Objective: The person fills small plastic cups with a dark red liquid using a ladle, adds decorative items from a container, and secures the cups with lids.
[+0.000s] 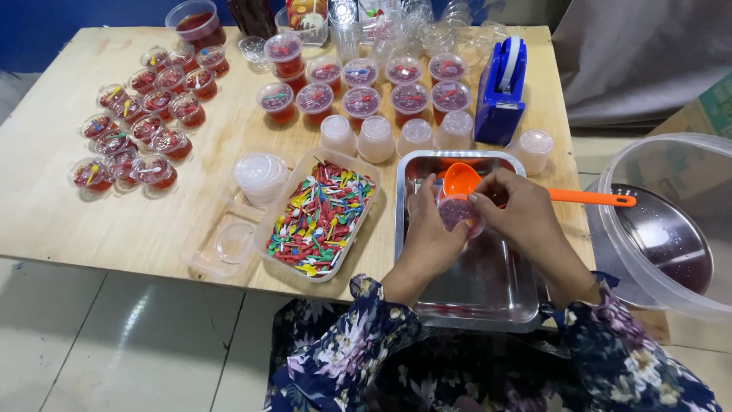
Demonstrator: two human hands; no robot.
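My left hand holds a small clear plastic cup of red liquid over a metal tray. My right hand grips the same cup from the right, fingers on its rim. An orange ladle lies across the tray just behind the cup, its handle pointing right. Both hands meet at the cup above the tray's middle.
A clear tub of coloured little spoons sits left of the tray, with a stack of lids beside it. Filled, lidded cups cover the table's left and back. A blue tape dispenser stands behind. A large clear container is at right.
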